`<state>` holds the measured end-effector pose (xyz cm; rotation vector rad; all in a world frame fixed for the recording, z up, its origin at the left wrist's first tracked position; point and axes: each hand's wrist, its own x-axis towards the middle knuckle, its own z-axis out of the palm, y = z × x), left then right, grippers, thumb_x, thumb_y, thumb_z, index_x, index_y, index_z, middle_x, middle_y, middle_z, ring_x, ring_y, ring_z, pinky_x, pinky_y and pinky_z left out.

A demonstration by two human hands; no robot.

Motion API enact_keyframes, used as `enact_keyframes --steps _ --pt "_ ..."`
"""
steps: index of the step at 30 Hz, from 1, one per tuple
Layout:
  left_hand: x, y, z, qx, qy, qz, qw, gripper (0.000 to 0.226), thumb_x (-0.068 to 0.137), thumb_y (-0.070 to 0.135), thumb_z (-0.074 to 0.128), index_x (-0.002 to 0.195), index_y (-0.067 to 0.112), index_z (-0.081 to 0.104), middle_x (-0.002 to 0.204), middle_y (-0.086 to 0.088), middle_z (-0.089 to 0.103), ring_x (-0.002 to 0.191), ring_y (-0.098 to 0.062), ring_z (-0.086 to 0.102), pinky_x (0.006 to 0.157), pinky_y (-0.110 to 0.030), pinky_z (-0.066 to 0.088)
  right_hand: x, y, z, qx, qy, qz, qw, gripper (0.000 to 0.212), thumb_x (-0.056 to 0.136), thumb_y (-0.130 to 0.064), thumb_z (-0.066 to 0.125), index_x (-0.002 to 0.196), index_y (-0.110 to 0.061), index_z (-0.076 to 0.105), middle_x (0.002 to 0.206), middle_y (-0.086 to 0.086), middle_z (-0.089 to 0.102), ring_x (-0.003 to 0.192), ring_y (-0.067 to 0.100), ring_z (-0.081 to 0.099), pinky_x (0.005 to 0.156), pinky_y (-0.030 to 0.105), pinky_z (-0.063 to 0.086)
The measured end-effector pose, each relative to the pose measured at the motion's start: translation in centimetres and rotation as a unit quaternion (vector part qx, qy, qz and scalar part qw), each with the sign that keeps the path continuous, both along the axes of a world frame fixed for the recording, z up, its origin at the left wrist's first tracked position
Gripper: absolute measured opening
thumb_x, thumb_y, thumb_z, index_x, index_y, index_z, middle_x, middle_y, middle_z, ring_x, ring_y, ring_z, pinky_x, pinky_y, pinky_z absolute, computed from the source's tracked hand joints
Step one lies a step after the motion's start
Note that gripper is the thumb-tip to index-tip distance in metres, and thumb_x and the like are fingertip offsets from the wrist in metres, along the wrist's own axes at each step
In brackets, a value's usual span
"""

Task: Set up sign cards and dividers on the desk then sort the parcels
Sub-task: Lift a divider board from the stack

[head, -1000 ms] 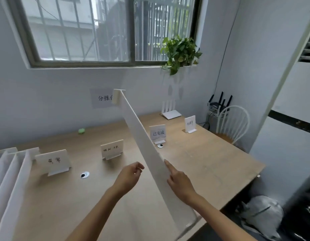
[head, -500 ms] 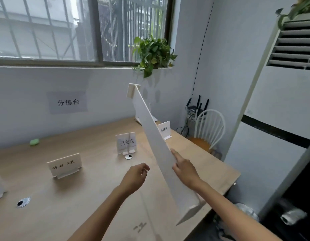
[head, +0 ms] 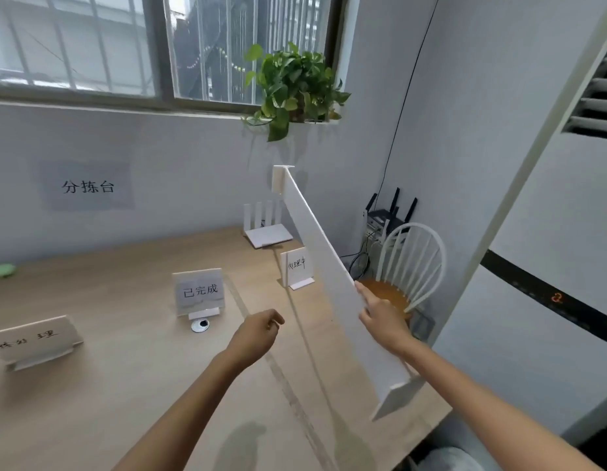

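Over the desk's (head: 125, 385) right edge, a person's right hand (head: 383, 321) grips a long white divider (head: 329, 266), index finger laid along its face (the thumb is hidden behind the board). The divider is held clear of the wood and tilted, its near end low by the near right corner and its footed far end raised toward the back wall. Three cards stand in a row across the desk: the left card (head: 33, 338) by the left edge, the middle card (head: 199, 292) just behind a grommet (head: 200, 325), and the right card (head: 297, 268) just left of the divider. The board crosses in front of a white router (head: 266, 229) at the back edge. A chair (head: 411, 260) stands beyond the right edge, partly hidden by board and hand. A plant (head: 295, 86) sits on the sill; a wall sign (head: 88, 186) hangs at left. The left hand (head: 258, 334) hovers over mid-desk, fingers loosely curled, holding nothing.
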<state>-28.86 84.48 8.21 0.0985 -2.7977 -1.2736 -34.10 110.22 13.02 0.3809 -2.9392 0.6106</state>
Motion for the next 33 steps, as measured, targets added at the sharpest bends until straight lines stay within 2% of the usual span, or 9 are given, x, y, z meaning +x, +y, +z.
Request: enact_keyframes --steps 3,7,17,20,23,30,32,33 --pt "-2.2 2.1 0.0 -0.009 -0.003 0.017 1.000 0.028 0.088 0.011 0.040 0.096 0.023 0.065 0.094 0.002 0.067 0.088 -0.017 0.063 0.083 -0.036 0.052 -3.7 1.5 -0.5 0.005 -0.005 0.011 1.000 0.060 0.094 -0.010 0.039 0.149 -0.023 0.020 0.055 -0.001 0.038 0.047 0.013 0.031 0.044 0.025 0.022" --pt "-4.9 5.2 -0.6 -0.001 -0.001 0.057 0.998 0.029 0.088 0.007 0.040 0.096 0.020 0.065 0.097 0.001 0.067 0.093 -0.016 0.062 0.086 -0.033 0.050 -9.1 4.2 -2.5 0.016 -0.020 0.013 1.000 0.062 0.093 -0.008 0.037 0.150 -0.023 0.016 0.058 0.001 0.041 0.050 0.015 0.035 0.046 0.030 0.027" --pt "-8.5 12.4 -2.3 0.006 -0.034 0.190 0.981 0.031 0.087 0.007 0.040 0.087 0.029 0.061 0.096 0.003 0.067 0.091 -0.013 0.062 0.083 -0.031 0.050 -18.8 13.7 -8.5 0.028 -0.075 0.060 0.995 0.062 0.095 -0.007 0.036 0.150 -0.019 0.011 0.054 -0.005 0.035 0.045 0.008 0.026 0.039 0.020 0.018" --pt "-9.3 15.5 -2.8 0.015 -0.040 0.209 0.977 0.031 0.088 0.006 0.040 0.087 0.028 0.061 0.095 0.002 0.067 0.091 -0.013 0.062 0.078 -0.026 0.047 -20.0 15.7 -10.2 0.024 -0.108 0.091 0.990 0.061 0.096 -0.008 0.037 0.150 -0.019 0.012 0.055 -0.005 0.036 0.045 0.006 0.028 0.038 0.019 0.021" --pt "-9.8 18.2 -3.3 0.018 -0.051 0.218 0.974 0.031 0.088 0.005 0.039 0.088 0.028 0.061 0.095 0.002 0.066 0.093 -0.012 0.061 0.078 -0.025 0.046 -19.9 17.4 -11.9 0.022 -0.138 0.127 0.982 0.061 0.095 -0.008 0.038 0.150 -0.019 0.011 0.057 -0.006 0.039 0.046 0.005 0.033 0.040 0.019 0.026" --pt "-9.8 22.0 -4.0 0.005 -0.080 0.233 0.969 0.028 0.089 0.008 0.040 0.090 0.026 0.061 0.095 0.000 0.067 0.093 -0.013 0.062 0.081 -0.028 0.049 -19.1 20.5 -16.7 0.024 -0.270 0.173 0.947 0.072 0.093 -0.004 0.036 0.150 -0.024 -0.004 0.069 -0.001 0.045 0.059 0.010 0.045 0.053 0.025 0.041" --pt "-9.2 22.3 -3.9 0.008 -0.089 0.243 0.966 0.027 0.089 0.008 0.041 0.091 0.024 0.062 0.094 0.000 0.067 0.092 -0.013 0.063 0.080 -0.027 0.048 -19.0 20.9 -17.6 0.018 -0.282 0.174 0.943 0.066 0.095 -0.007 0.035 0.150 -0.021 0.000 0.070 0.000 0.044 0.061 0.010 0.045 0.053 0.022 0.040" --pt "-8.7 22.3 -3.8 0.006 -0.093 0.250 0.964 0.026 0.089 0.008 0.041 0.092 0.023 0.063 0.094 0.000 0.067 0.092 -0.014 0.062 0.080 -0.027 0.047 -19.0 21.0 -18.0 0.011 -0.287 0.174 0.942 0.057 0.098 -0.011 0.032 0.149 -0.018 0.009 0.070 0.001 0.043 0.060 0.012 0.043 0.053 0.023 0.038"
